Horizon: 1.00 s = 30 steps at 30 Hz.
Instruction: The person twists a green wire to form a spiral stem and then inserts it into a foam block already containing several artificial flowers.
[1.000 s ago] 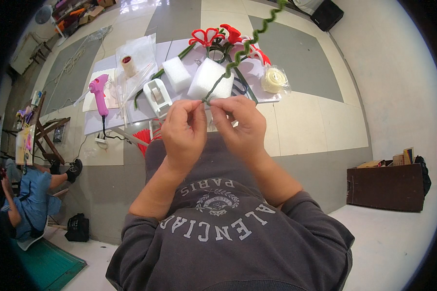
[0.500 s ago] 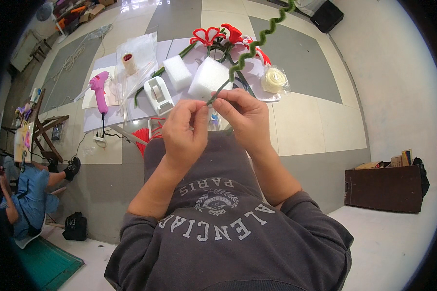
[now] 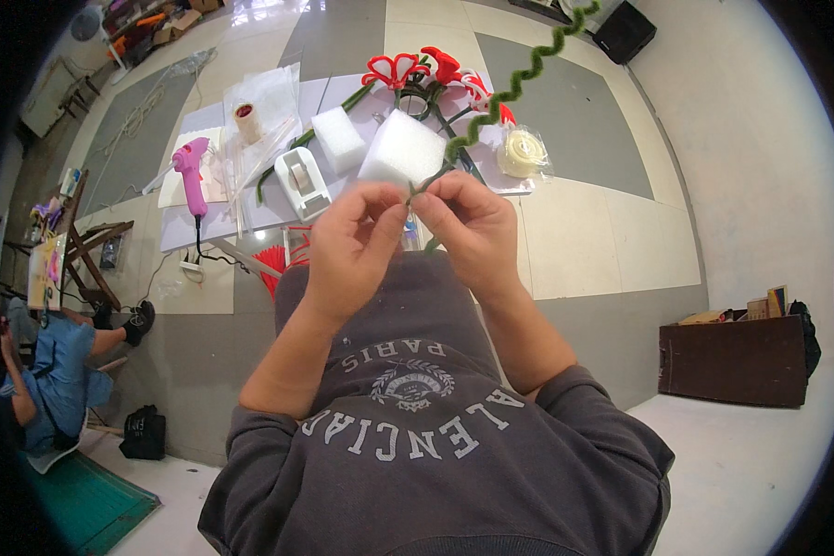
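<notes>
A green fuzzy pipe cleaner (image 3: 504, 96) rises from my fingertips in a wavy line toward the upper right. My left hand (image 3: 354, 243) pinches its lower end between thumb and forefinger. Right beside it, my right hand (image 3: 473, 232) grips the same stem just above, thumb against forefinger, and the fingertips nearly meet. A bit of green shows below my right fingers. Just beyond the hands sits a white foam block (image 3: 404, 148), partly behind the pipe cleaner. Red and white pipe-cleaner flowers (image 3: 397, 70) with green stems lie at the table's far side.
The white table (image 3: 181, 227) also holds a smaller foam block (image 3: 339, 139), a white tape dispenser (image 3: 302, 183), a pink glue gun (image 3: 191, 174), a tape roll (image 3: 247, 122) on clear plastic sleeves and a wrapped cream roll (image 3: 523, 152). Red pipe cleaners (image 3: 271, 263) lie below. A person (image 3: 60, 366) sits at left.
The wavy upper length of the pipe cleaner has swung to the right. Both hands keep their pinch close together, with the fingers slightly shifted and the left one turned a little.
</notes>
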Each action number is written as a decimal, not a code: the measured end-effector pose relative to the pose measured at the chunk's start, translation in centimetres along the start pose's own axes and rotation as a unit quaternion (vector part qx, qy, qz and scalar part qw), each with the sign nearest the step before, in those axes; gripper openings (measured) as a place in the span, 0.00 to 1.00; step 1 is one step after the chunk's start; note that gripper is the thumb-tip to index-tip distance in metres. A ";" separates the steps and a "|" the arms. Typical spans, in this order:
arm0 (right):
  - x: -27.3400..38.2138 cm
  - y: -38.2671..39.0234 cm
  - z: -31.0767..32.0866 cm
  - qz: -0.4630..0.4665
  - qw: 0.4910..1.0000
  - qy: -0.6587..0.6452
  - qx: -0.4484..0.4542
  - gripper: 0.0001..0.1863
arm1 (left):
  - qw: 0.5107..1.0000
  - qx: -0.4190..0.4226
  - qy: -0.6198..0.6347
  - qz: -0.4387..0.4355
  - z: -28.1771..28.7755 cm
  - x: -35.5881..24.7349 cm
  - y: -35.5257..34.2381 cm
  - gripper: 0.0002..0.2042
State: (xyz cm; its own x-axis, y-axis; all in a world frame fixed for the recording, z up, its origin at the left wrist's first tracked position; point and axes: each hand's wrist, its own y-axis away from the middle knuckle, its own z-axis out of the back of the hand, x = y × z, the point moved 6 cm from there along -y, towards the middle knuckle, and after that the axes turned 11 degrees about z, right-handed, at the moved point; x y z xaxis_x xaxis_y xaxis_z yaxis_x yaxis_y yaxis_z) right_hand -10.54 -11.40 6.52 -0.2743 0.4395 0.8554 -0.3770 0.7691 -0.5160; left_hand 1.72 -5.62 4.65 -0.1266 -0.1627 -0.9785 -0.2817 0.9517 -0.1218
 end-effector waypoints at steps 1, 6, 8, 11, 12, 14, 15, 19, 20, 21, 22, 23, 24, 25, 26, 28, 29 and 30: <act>-0.2 0.1 0.1 -0.001 1.000 -0.001 -0.014 0.05 | 0.989 -0.035 -0.082 -0.115 -0.1 -1.2 0.1 0.08; -0.2 0.2 0.2 0.005 0.999 0.034 -0.022 0.06 | 0.878 -0.107 -0.312 -0.347 -1.5 -3.9 1.4 0.13; 0.0 0.2 0.3 0.037 0.998 0.059 -0.007 0.06 | 0.868 -0.121 -0.321 -0.359 -1.6 -3.8 1.7 0.12; 0.7 0.3 0.2 0.087 0.993 0.076 -0.004 0.06 | 0.863 -0.137 -0.308 -0.376 -1.4 -3.8 1.9 0.12; 0.8 0.3 0.2 0.085 0.994 0.074 -0.006 0.05 | 0.864 -0.141 -0.298 -0.381 -1.4 -3.9 2.0 0.12; 0.9 0.3 0.2 0.080 0.994 0.068 -0.008 0.05 | 0.868 -0.133 -0.296 -0.376 -1.3 -3.9 1.9 0.12; 1.0 0.2 0.3 0.082 0.994 0.077 -0.008 0.04 | 0.870 -0.130 -0.295 -0.374 -1.3 -3.8 1.8 0.12; 1.1 0.2 0.3 0.094 0.991 0.094 -0.014 0.04 | 0.864 -0.133 -0.308 -0.376 -1.3 -3.7 1.7 0.11; 1.1 0.1 0.3 0.099 0.991 0.093 -0.016 0.04 | 0.864 -0.137 -0.309 -0.374 -1.3 -3.7 1.6 0.10; 1.1 0.1 0.3 0.094 0.991 0.091 -0.013 0.04 | 0.863 -0.140 -0.309 -0.373 -1.3 -3.7 1.6 0.09; 1.0 0.1 0.4 0.090 0.992 0.088 -0.009 0.05 | 0.902 -0.126 -0.267 -0.316 -1.0 -3.3 1.2 0.07; 1.0 0.1 0.4 0.085 0.993 0.085 -0.005 0.05 | 0.934 -0.112 -0.222 -0.256 -0.8 -2.8 1.0 0.06; 1.0 0.1 0.4 0.080 0.993 0.090 0.001 0.05 | 0.960 -0.097 -0.176 -0.196 -0.6 -2.2 0.7 0.05; 1.1 0.1 0.5 0.074 0.993 0.096 0.007 0.06 | 0.971 -0.086 -0.142 -0.170 -0.5 -1.8 0.5 0.04; 1.1 0.1 0.4 0.068 0.992 0.102 0.014 0.06 | 0.981 -0.075 -0.109 -0.143 -0.4 -1.4 0.4 0.03; 0.9 0.1 0.4 0.070 0.992 0.100 0.014 0.06 | 0.988 -0.061 -0.078 -0.119 -0.4 -0.9 0.3 0.03; 0.9 0.0 0.4 0.071 0.992 0.099 0.013 0.06 | 0.988 -0.056 -0.080 -0.121 -0.4 -0.8 0.3 0.03; 0.8 0.0 0.5 0.060 0.993 0.096 0.016 0.06 | 0.988 -0.052 -0.083 -0.123 -0.5 -0.8 0.3 0.03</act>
State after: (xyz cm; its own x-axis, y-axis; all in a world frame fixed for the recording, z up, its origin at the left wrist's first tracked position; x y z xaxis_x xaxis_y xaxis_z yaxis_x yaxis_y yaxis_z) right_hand -11.18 -11.23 7.18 -0.1453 0.6095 0.7794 -0.3813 0.6924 -0.6125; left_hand 1.30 -5.35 5.48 0.1127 -0.3334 -0.9360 -0.3825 0.8549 -0.3505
